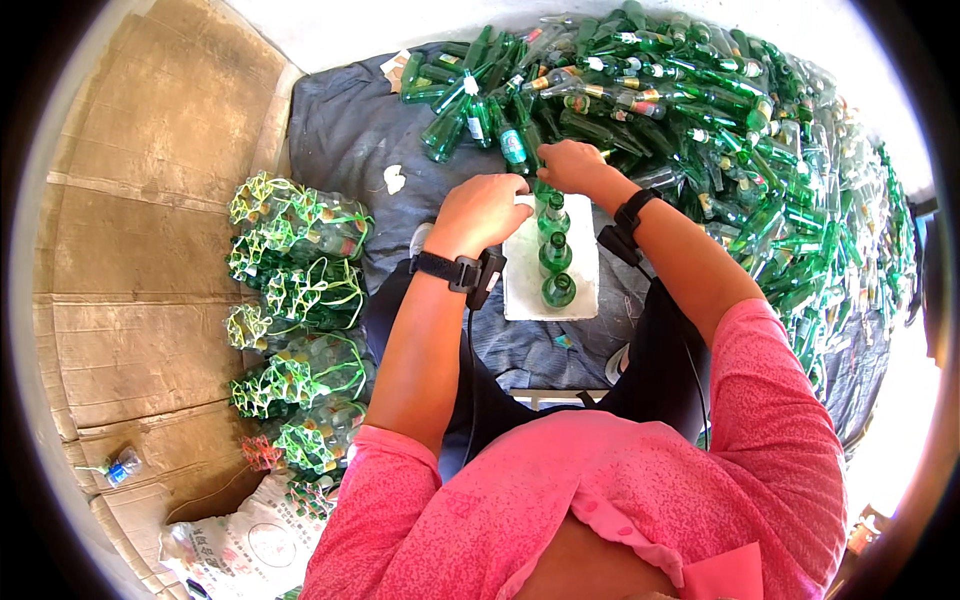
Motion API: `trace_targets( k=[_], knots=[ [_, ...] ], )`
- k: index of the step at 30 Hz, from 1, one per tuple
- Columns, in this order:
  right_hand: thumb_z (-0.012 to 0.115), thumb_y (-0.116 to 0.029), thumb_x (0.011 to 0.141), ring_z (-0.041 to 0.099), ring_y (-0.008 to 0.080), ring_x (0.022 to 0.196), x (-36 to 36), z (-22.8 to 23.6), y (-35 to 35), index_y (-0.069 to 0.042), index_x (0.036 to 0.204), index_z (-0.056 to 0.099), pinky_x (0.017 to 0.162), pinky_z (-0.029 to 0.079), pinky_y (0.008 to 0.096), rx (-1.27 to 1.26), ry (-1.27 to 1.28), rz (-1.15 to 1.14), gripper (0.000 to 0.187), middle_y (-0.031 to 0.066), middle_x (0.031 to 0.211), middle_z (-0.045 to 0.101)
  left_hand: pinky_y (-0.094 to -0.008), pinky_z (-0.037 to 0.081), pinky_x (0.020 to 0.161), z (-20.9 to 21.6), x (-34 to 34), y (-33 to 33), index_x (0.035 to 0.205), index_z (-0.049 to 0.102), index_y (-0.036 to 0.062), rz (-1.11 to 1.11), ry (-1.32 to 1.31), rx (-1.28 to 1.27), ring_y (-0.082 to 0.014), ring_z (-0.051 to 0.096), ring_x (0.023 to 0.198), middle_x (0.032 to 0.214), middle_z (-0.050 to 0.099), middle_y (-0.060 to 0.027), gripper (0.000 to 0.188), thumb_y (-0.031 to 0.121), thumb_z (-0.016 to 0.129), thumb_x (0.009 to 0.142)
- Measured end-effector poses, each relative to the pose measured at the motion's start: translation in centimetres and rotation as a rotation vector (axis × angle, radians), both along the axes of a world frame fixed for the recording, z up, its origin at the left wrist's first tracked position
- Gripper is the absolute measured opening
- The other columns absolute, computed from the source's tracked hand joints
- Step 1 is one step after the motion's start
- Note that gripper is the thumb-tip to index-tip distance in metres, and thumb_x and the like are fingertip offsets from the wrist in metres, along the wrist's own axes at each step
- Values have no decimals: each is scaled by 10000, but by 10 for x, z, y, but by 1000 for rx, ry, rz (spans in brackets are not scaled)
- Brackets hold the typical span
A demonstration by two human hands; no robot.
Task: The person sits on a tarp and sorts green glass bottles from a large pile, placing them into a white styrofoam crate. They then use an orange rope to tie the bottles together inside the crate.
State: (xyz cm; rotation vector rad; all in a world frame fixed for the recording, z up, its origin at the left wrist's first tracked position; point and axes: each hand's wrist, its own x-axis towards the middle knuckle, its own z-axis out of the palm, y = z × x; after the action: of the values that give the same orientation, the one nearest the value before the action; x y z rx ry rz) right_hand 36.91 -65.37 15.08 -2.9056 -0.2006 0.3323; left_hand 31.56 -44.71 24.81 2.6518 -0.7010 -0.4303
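Several green glass bottles (558, 290) stand upright in a row on a white board (520, 285) between my legs. My right hand (578, 168) is at the far end of this row, its fingers closed at the top of a green bottle (544, 188). Beside it, my left hand (482, 212) is half curled, thumb apart from the fingers, and nothing shows in its grasp; its fingertips are partly hidden. Just beyond both hands lies a green bottle with a blue and white label (513, 147).
A large heap of mostly green bottles (690, 110) spreads across the back and right. At the left, bundles of bottles tied with green strips (300, 290) line a cardboard sheet (150, 290). A white printed sack (250, 540) lies at lower left. Dark cloth (345, 130) covers the ground.
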Motion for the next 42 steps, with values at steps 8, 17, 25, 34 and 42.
trace_targets(
  k=[8,17,25,34,42],
  knots=[
    [689,-397,850,685,375,1039,3,6,-10,-123,1181,654,879,536,502,85,-19,-25,431,176,1065,723,-457,531,856,-4,1,4,1151,717,94,4,10,-3,-358,687,1025,1069,736,-159,348,310,693,880],
    [708,-272,853,680,419,928,8,-26,-21,-64,1105,678,819,532,512,251,-62,215,328,218,938,714,-456,531,852,-6,3,8,1137,722,81,-7,12,-36,-362,684,1020,1064,734,-166,343,298,699,872],
    [712,-296,873,672,439,931,5,-23,-13,-32,1072,667,818,527,522,234,-109,163,334,231,916,708,-461,534,841,-13,8,11,1112,733,87,-10,1,-38,-367,686,1002,1053,732,-172,328,297,708,861],
    [702,-303,879,676,425,969,-7,-5,-15,-30,1135,652,848,526,513,298,-88,64,377,236,1004,710,-467,536,823,-12,8,13,1099,737,93,-15,-8,-35,-375,684,974,1017,727,-178,321,284,685,846],
    [733,-319,837,691,387,993,-30,45,-9,-74,1155,695,853,544,471,350,239,90,403,171,1039,734,-470,537,832,-17,10,11,1108,739,94,-43,-11,-35,-376,685,984,1039,726,-184,322,275,669,851]
  ],
)
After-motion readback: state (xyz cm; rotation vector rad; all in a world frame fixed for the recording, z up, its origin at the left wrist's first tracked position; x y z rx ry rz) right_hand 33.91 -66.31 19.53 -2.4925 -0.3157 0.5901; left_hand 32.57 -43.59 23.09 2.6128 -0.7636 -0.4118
